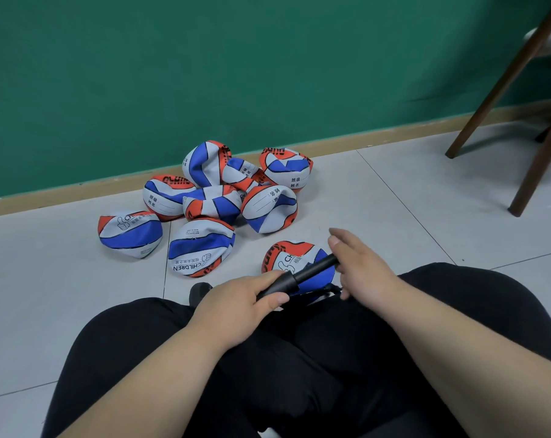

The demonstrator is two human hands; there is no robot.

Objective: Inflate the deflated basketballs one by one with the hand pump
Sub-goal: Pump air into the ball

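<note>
Sitting above the grey tiled floor (394, 191), the person holds one black hand pump (302, 275) slantwise just ahead of the knees. Left hand (245, 295): grip closed round the pump barrel, fingers and thumb wrapped about it. Right hand (359, 263): placed at the far end of the pump, fingers blurred and fairly straight; whether its grip has closed on that end cannot be told.

Directly beneath the pump, one deflated basketball (287, 257) lies on the floor. It is red, white and blue, collapsed, and partly hidden by the pump and the right hand.

Further off, near the foot of the green wall (268, 58), a heap (268, 210) of eight more collapsed balls in the same colours rests on the tiles, several touching or overlapping.

Count: nine balls, one pump.

Dark wooden chair legs (489, 99) stand at the right, well apart from the heap
</note>
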